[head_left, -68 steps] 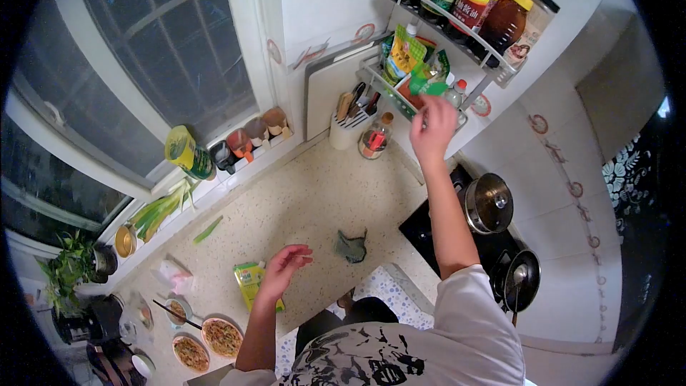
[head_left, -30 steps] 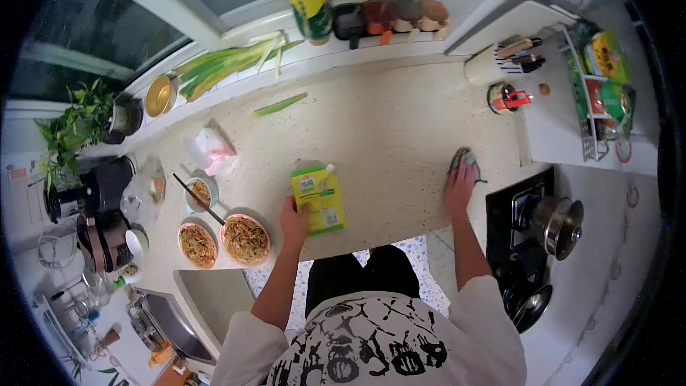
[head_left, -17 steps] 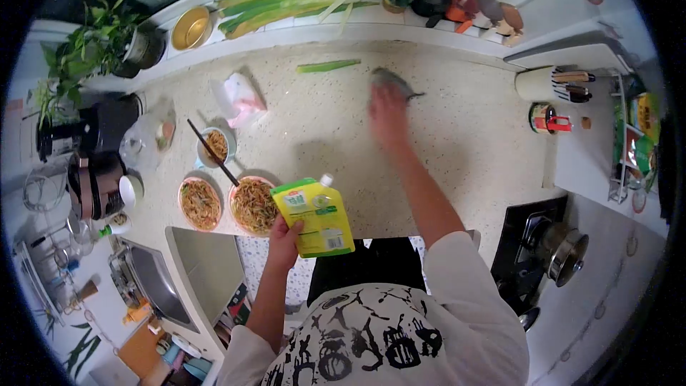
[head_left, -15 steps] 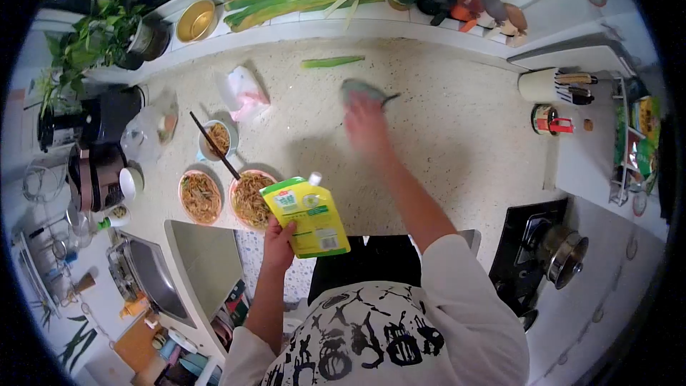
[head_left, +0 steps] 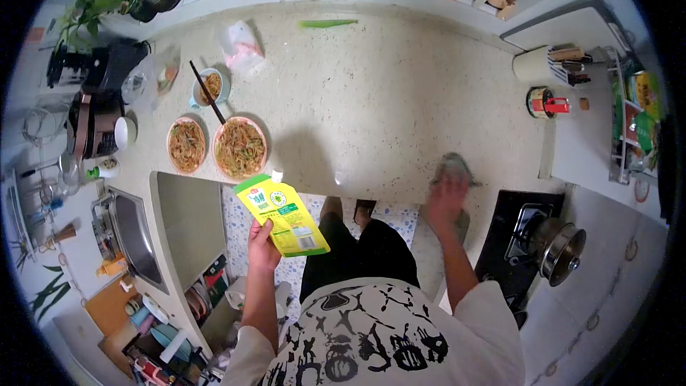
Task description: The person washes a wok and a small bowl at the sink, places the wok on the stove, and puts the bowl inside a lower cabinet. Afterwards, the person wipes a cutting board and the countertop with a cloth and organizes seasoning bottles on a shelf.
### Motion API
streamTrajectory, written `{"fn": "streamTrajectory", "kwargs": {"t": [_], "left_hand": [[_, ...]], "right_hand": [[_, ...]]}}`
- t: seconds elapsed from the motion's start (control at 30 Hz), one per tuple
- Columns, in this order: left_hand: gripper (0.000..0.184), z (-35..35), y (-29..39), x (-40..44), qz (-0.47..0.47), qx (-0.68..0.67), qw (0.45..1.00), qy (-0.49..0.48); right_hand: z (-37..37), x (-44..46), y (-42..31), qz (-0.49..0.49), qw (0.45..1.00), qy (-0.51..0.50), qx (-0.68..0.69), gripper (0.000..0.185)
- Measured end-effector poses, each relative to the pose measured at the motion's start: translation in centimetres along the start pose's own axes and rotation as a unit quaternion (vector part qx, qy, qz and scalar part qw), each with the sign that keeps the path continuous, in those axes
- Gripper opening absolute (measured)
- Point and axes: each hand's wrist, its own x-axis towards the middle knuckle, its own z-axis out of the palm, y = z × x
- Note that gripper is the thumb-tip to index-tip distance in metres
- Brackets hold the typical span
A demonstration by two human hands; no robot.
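My left hand (head_left: 264,246) grips the lower left edge of a yellow and green spouted pouch (head_left: 284,216). The pouch has a white cap and is held tilted in front of the counter edge. At the counter's front right, my right hand (head_left: 448,200) presses on a grey-green cloth (head_left: 454,166); its fingers are somewhat blurred. Left of the pouch's top stand two pink-rimmed bowls of noodles, the nearer one (head_left: 241,149) and another (head_left: 186,146). Behind them a light blue bowl (head_left: 224,88) holds a smaller portion, with dark chopsticks (head_left: 206,91) across it.
A stove (head_left: 516,236) with a steel pot (head_left: 562,254) lies right of the cloth. A knife block (head_left: 534,68) and a red-handled jar (head_left: 541,103) stand at the back right. A green leaf piece (head_left: 328,23) and a plastic bag (head_left: 241,46) lie on the counter (head_left: 371,93).
My right hand has moved with the cloth from the counter's back middle to its front right. The pouch in my left hand has shifted slightly left. The view has shifted too.
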Motion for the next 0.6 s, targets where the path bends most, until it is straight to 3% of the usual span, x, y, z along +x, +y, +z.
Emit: {"fn": "streamTrajectory", "kwargs": {"t": [0.03,0.1,0.17,0.27,0.43,0.6], "left_hand": [[0.029,-0.4,-0.3,-0.7,0.002,-0.008,1.0,0.012],[0.029,-1.5,-0.5,-2.0,0.011,-0.029,0.999,0.028],[0.028,-2.6,-0.1,-3.2,0.03,-0.052,0.997,0.048],[0.029,-4.2,0.3,-5.3,0.058,-0.081,0.992,0.075],[0.031,-9.2,0.9,-8.2,0.094,-0.132,0.983,0.092],[0.03,-15.9,1.7,-10.5,0.133,-0.167,0.973,0.093]], "right_hand": [[-4.2,-0.6,-1.0,-0.063,0.938,0.01,-0.341,0.05],[-4.8,-2.7,4.0,0.005,0.968,0.065,-0.241,0.052],[-3.5,-4.5,6.3,0.007,0.966,0.051,-0.253,0.051],[-1.9,-4.8,4.1,-0.03,0.974,-0.024,-0.223,0.048],[4.0,-3.6,-6.7,-0.205,0.952,-0.138,-0.181,0.041],[13.5,-2.5,-15.3,-0.405,0.885,-0.183,-0.139,0.045]]}}
